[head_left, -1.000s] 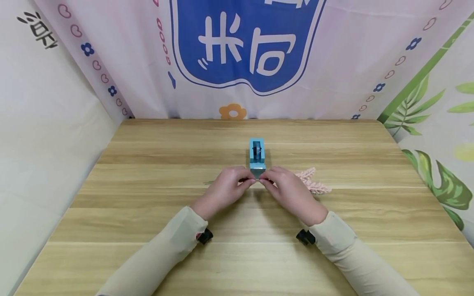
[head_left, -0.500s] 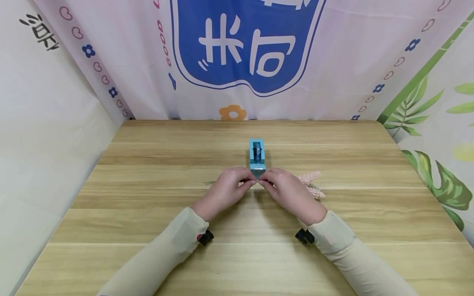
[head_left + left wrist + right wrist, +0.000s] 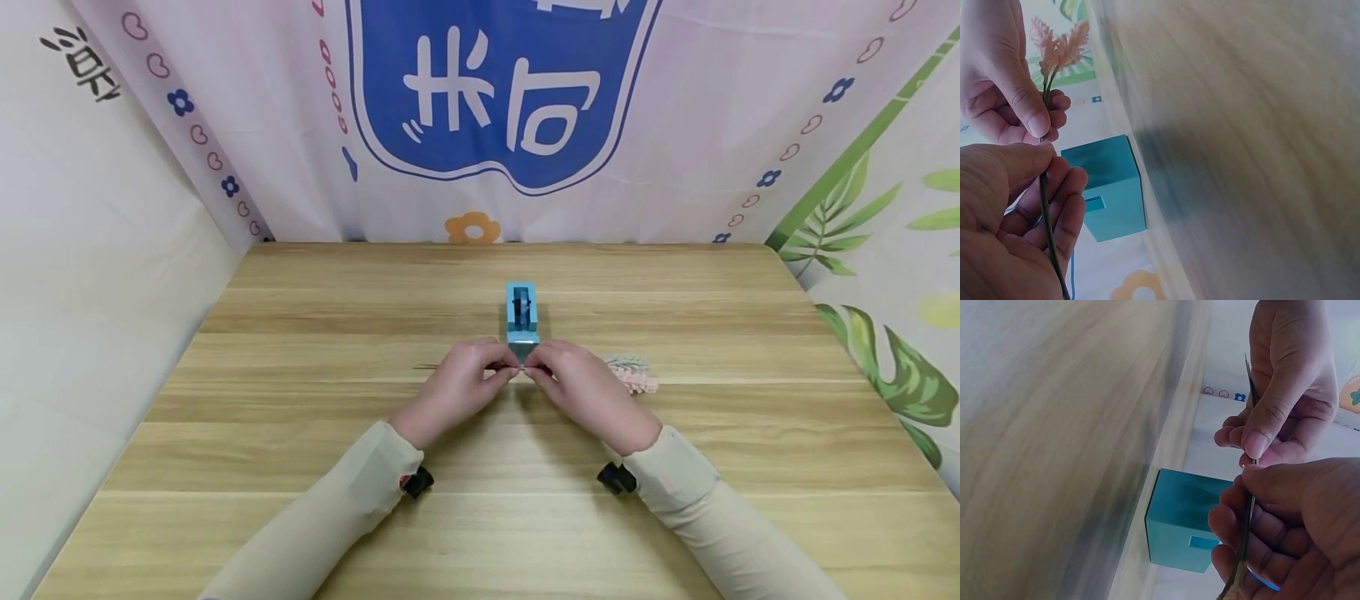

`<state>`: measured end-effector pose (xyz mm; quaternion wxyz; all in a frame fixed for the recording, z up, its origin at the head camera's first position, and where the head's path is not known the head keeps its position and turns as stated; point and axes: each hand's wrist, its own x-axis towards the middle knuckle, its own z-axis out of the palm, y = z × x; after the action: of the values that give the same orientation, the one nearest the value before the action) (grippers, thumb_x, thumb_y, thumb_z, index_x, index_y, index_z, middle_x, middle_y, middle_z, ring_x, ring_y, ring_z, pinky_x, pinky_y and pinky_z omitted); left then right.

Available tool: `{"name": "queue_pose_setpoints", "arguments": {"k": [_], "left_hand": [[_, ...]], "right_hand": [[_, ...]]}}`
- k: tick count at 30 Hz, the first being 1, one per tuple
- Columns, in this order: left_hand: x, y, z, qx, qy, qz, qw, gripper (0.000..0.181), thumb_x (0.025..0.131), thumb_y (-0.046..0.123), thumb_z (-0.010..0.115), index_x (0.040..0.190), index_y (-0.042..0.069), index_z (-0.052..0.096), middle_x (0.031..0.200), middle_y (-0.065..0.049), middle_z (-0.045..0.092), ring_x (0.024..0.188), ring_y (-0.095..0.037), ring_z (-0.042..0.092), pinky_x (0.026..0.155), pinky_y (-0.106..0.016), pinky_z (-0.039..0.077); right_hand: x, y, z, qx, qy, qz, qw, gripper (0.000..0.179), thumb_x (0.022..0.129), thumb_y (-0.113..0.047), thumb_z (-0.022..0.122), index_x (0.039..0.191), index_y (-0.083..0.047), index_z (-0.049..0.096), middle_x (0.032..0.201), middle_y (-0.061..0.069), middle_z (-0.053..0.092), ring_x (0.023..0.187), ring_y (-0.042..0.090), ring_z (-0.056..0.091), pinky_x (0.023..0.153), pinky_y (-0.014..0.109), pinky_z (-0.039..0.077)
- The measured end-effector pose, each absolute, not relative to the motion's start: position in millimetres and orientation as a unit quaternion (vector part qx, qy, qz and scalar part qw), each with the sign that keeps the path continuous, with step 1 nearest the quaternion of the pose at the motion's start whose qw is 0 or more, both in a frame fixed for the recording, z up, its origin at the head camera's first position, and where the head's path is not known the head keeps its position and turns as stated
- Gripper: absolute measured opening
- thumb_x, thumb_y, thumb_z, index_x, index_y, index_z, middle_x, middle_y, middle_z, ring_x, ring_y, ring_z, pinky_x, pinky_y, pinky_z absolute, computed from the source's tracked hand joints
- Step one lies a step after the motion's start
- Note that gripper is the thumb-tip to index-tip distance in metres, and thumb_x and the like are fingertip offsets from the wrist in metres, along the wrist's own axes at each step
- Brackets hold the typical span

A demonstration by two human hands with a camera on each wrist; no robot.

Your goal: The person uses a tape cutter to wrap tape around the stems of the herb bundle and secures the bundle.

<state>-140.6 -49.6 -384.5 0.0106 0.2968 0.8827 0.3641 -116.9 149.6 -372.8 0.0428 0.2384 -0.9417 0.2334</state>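
Note:
Both hands meet in front of a blue tape dispenser (image 3: 522,308) and pinch the thin green stems (image 3: 1045,200) of a pink spray of artificial flowers (image 3: 1060,47). My left hand (image 3: 468,379) grips the stems between thumb and forefinger, with the bare stem ends sticking out to its left. Right beside it, my right hand (image 3: 581,387) pinches the same stems nearer the blossoms. The fingertips almost touch. Past the right hand, the flower heads show pink, with a greyish-green part above. Whether any tape lies at the fingertips is too small to tell.
The dispenser stands on a wood-grain table (image 3: 480,517), just beyond the fingertips. A printed curtain (image 3: 300,125) hangs behind the table's back edge. Small black cameras (image 3: 617,479) sit at both wrists.
The flower heads have turned: two splayed pink sprays now appear closer together, one greyish-green. The stem ends shifted slightly. Both hands stay in nearly the same place.

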Motion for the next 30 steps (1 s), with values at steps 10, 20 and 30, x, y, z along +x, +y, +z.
{"name": "queue_pose_setpoints", "arguments": {"k": [10,20,30], "left_hand": [[-138.6,-48.6,-386.0,0.292,0.885,0.362,0.017,0.005,0.096,0.004,0.074,0.095,0.008,0.077,0.095,-0.002,0.072,0.089,-0.013,0.068,0.081,-0.028,0.060],[-138.7,-48.1,-388.7,0.299,0.885,0.356,0.016,0.008,0.095,0.001,0.074,0.095,0.009,0.076,0.095,-0.004,0.072,0.088,-0.013,0.067,0.080,-0.027,0.060],[-138.6,-46.4,-386.6,0.294,0.887,0.355,0.042,0.005,0.096,0.003,0.074,0.095,0.007,0.076,0.094,-0.005,0.071,0.087,-0.013,0.065,0.079,-0.024,0.057]], "right_hand": [[-118.3,149.8,-375.7,0.249,-0.939,0.235,0.025,0.005,0.101,-0.011,0.069,0.102,-0.009,0.073,0.098,0.002,0.072,0.089,0.014,0.065,0.081,0.033,0.058],[-119.0,150.1,-377.7,0.251,-0.938,0.238,0.005,0.003,0.100,-0.007,0.070,0.102,-0.005,0.070,0.097,0.003,0.070,0.087,0.013,0.062,0.079,0.031,0.057],[-118.5,150.7,-378.6,0.254,-0.939,0.231,-0.012,0.004,0.099,-0.005,0.070,0.102,-0.002,0.069,0.095,0.004,0.067,0.086,0.014,0.060,0.079,0.031,0.057]]}}
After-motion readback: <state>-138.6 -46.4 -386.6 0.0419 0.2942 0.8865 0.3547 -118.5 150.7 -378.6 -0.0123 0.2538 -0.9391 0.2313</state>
